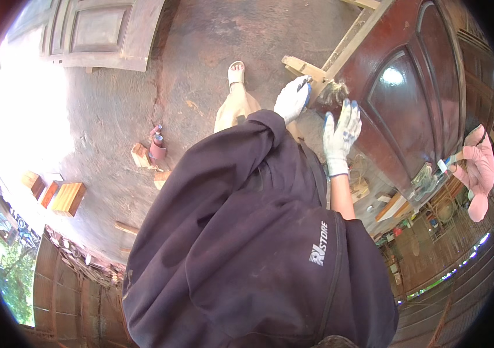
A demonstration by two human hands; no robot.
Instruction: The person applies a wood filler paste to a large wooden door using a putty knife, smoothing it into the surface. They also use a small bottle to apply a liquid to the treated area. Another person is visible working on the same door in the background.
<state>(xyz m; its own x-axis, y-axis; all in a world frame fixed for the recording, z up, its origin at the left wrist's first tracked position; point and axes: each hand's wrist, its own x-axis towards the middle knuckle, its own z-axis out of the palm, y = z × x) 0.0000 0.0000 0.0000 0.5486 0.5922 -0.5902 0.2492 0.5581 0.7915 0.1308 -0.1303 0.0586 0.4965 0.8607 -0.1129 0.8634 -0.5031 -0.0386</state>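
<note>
My left hand (292,100), in a white work glove with blue on its palm side, is closed near the corner of a glossy dark-red wooden door (369,69). A small dark bit shows at its fingertips, but what it grips is hidden. Close to it, a pale, wispy tuft (334,91) lies at the door's near corner; I cannot tell its material. My right hand (341,136), gloved in white with blue smudges, is open beside the door's edge, its fingers stretched toward the tuft. A pale wooden bar (304,68) sticks out from under the door.
Another person in pink (479,165) stands at the door's right end, one hand near its edge. A panelled door (99,35) lies at the far left. Wood blocks (68,199) and a reddish roll (157,148) rest on the floor to my left.
</note>
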